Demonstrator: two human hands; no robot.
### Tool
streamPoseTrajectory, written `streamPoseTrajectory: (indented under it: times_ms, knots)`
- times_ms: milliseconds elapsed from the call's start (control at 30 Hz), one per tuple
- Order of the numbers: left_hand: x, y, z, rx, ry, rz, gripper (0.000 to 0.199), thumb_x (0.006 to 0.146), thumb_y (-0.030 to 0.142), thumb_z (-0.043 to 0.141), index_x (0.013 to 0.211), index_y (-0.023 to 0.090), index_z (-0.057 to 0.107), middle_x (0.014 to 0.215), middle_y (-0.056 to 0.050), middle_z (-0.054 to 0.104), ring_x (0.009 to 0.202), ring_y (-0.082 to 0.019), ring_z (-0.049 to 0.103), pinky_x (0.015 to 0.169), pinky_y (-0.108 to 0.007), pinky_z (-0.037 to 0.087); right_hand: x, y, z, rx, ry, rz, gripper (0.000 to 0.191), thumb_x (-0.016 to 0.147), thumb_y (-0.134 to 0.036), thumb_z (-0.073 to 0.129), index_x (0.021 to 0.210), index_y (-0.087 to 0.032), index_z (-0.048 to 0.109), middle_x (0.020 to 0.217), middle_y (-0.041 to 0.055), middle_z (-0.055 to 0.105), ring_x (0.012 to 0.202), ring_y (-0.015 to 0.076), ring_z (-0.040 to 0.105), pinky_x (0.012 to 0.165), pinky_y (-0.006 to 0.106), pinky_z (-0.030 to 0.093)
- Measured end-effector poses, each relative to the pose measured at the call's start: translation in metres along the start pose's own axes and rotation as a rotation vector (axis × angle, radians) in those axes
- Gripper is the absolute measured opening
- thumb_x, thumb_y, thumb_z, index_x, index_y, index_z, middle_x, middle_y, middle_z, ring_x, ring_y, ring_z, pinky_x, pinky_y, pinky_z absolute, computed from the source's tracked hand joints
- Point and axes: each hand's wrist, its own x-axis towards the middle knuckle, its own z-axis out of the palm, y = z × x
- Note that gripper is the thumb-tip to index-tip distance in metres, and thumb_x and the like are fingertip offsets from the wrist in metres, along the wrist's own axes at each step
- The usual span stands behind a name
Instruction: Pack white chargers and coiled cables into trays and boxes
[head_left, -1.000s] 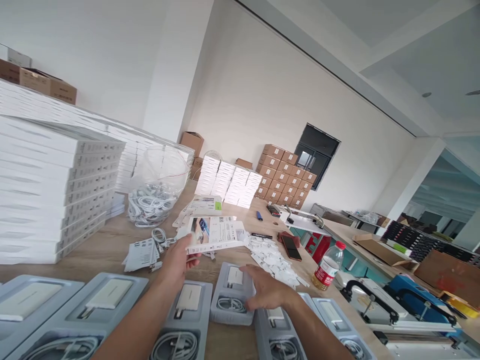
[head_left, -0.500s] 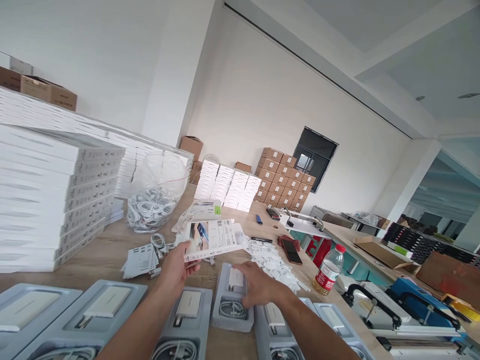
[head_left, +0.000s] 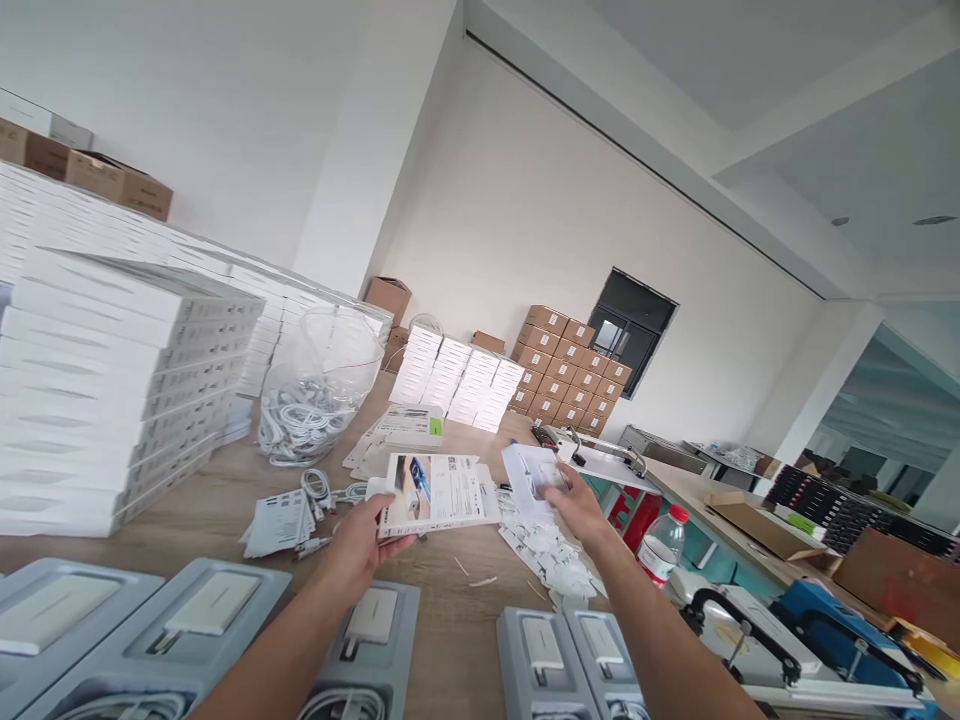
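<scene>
My left hand (head_left: 364,540) is closed around the left end of a flat printed box (head_left: 454,497), white with a picture on its face. That box is tilted above the table, its right end towards my other hand. My right hand (head_left: 579,505) grips a pale plastic tray (head_left: 523,470) by its right side, lifted over a heap of small white paper pieces (head_left: 551,555). A gap separates tray and box. Nearer me lie more grey trays (head_left: 391,640), each with a white charger (head_left: 373,615) and a coiled white cable (head_left: 343,703).
Tall stacks of white boxes (head_left: 90,400) rise at left, beside a clear bag of cables (head_left: 307,415). Printed sleeves (head_left: 397,428) and cards (head_left: 277,522) lie on the table. A red-capped bottle (head_left: 661,545) and a sealing machine (head_left: 757,615) stand at right.
My right hand has lifted the middle tray off the table and carried it forward and right. My left hand keeps the box, now slightly further right in view.
</scene>
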Motion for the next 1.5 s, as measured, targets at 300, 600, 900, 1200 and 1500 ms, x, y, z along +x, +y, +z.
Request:
streamPoseTrajectory:
  times_ms: [300,600,900,1200,1500]
  knots:
    - [-0.003,-0.006,-0.001,-0.021,-0.129,0.010,0.014,0.083,0.013,0.065,0.097,0.013,0.066,0.090,-0.010,0.075,0.072,-0.019,0.072,0.064,-0.037,0.065,-0.002,-0.007,0.038,-0.179,0.101,0.008,0.071,0.060,-0.041,0.075,0.124,-0.017,0.059,0.115,0.0159,0.064,0.123,0.0447,0.048,0.101,0.058,0.034]
    - [-0.003,-0.008,-0.002,-0.035,-0.150,0.028,0.017,0.085,0.011,0.065,0.101,0.015,0.064,0.096,-0.011,0.076,0.079,-0.021,0.073,0.069,-0.039,0.066,0.002,-0.003,0.041,-0.251,0.052,0.040,0.071,0.060,-0.043,0.076,0.125,-0.019,0.060,0.118,0.0154,0.061,0.119,0.0451,0.048,0.101,0.063,0.032]
    - [-0.010,-0.007,0.001,-0.081,-0.216,-0.026,0.029,0.083,0.012,0.069,0.111,0.018,0.065,0.112,-0.013,0.075,0.093,-0.024,0.074,0.079,-0.041,0.064,-0.013,-0.017,0.052,-0.174,-0.060,-0.115,0.071,0.074,-0.061,0.062,0.130,-0.017,0.060,0.126,0.0150,0.063,0.125,0.0370,0.049,0.108,0.054,0.035]
    - [-0.015,-0.010,0.005,-0.163,-0.407,-0.037,0.050,0.078,0.011,0.073,0.125,0.021,0.059,0.117,-0.013,0.074,0.105,-0.028,0.071,0.088,-0.042,0.059,-0.049,-0.031,0.079,0.631,-0.220,0.055,0.102,0.074,-0.055,0.070,0.154,-0.027,0.014,0.148,0.0139,0.047,0.123,0.0297,0.057,0.097,0.048,0.053]
    - [-0.023,-0.002,0.000,0.194,-0.500,0.074,0.069,0.075,0.047,0.077,0.135,0.023,0.052,0.092,-0.009,0.076,0.079,-0.028,0.073,0.063,-0.033,0.056,-0.061,-0.030,0.040,0.853,-0.501,0.071,0.089,0.070,-0.038,0.082,0.142,-0.027,0.032,0.108,0.0072,0.074,0.097,0.0270,0.071,0.082,0.043,0.056]
